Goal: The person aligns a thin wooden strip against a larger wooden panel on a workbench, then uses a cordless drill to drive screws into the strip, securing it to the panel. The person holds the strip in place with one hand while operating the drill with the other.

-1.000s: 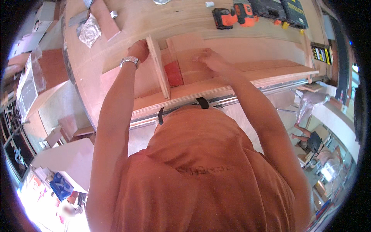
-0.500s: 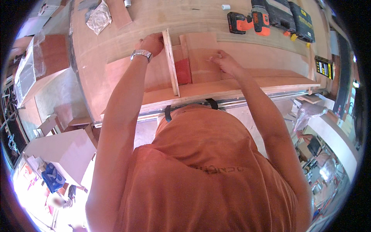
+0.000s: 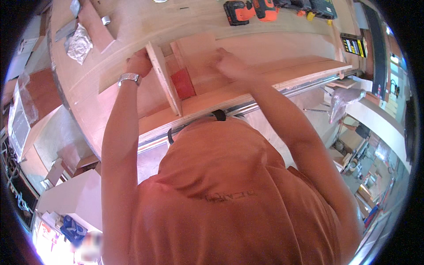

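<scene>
The left hand (image 3: 140, 63) curls against the upright panel (image 3: 164, 79), best held square. Rightward, the right hand (image 3: 231, 64) blurs; neither grip's closure is clear.

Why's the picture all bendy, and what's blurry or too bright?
Head view: the wide fisheye camera curves the workbench edges; head view: the right hand looks soft, perhaps from moving; head view: glare whites out the lower left.
</scene>
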A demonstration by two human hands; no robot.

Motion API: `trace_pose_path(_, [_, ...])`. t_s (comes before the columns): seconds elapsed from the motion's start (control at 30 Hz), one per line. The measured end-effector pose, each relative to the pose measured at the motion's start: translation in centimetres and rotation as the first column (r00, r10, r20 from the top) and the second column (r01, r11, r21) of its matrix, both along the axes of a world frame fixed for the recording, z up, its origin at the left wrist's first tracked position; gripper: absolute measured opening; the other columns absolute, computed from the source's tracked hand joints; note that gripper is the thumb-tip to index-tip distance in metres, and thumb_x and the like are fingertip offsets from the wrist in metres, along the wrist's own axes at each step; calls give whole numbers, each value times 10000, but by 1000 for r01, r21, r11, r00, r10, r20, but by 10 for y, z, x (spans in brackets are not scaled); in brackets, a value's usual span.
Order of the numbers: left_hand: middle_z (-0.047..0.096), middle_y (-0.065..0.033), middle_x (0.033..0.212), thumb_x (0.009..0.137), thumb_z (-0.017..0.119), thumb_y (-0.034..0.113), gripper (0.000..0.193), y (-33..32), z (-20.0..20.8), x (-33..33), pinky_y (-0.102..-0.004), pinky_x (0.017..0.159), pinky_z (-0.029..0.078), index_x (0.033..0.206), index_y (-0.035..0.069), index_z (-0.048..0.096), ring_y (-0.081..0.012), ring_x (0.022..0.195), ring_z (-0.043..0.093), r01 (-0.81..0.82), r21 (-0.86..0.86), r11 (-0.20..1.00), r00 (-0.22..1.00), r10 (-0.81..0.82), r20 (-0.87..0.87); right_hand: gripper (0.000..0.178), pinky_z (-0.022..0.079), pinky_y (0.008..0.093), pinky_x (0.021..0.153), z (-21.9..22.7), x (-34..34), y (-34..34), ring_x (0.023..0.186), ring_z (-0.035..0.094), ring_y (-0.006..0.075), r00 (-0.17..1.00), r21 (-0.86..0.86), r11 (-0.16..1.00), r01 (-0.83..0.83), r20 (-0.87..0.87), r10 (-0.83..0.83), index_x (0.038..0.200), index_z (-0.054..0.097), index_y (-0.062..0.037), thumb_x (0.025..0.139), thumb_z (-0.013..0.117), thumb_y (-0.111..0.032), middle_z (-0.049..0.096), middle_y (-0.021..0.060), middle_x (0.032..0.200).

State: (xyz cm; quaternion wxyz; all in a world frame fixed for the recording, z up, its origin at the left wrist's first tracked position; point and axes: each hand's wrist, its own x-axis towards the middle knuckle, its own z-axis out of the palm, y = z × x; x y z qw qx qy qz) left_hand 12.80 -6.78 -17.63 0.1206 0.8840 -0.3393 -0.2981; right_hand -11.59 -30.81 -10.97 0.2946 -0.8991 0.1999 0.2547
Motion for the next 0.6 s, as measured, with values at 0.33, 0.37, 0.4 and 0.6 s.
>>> trace_pose_path(0.33, [715, -124, 1206, 939, 591, 338, 359, 8, -13, 4, -586, 997, 418, 1272, 224, 659, -336, 1144, 667, 55, -4, 998, 998, -55, 45, 1063, 464, 372, 1036, 43, 48, 93, 1185, 622, 349, 989, 703, 695, 150, -93, -119, 1575, 148, 14, 875, 713, -551, 591, 287, 1334])
trace_pose_path(0.37, [713, -124, 1213, 939, 591, 338, 363, 7, -9, 4, -584, 996, 422, 1278, 225, 656, -334, 1143, 668, 64, 10, 998, 997, -64, 39, 1097, 463, 373, 1038, 45, 50, 100, 1200, 613, 358, 989, 696, 703, 147, -93, -115, 1575, 119, 25, 861, 731, -540, 581, 298, 1344])
trace_pose_path(0.4, [710, -124, 1220, 939, 591, 337, 367, 6, -5, 3, -581, 994, 425, 1283, 227, 652, -331, 1142, 670, 88, 20, 996, 995, -88, 44, 1132, 462, 375, 1040, 46, 51, 106, 1215, 604, 366, 989, 698, 700, 148, -90, -119, 1575, 90, 37, 848, 749, -528, 571, 310, 1354])
trace_pose_path(0.6, [719, -96, 1204, 939, 592, 346, 360, 4, 4, -1, -567, 995, 429, 1276, 236, 657, -322, 1152, 666, 112, 47, 993, 988, -116, 104, 1290, 418, 394, 1105, 40, 54, 119, 1307, 528, 431, 983, 683, 707, 181, -127, -129, 1543, 18, 129, 743, 823, -484, 459, 357, 1453])
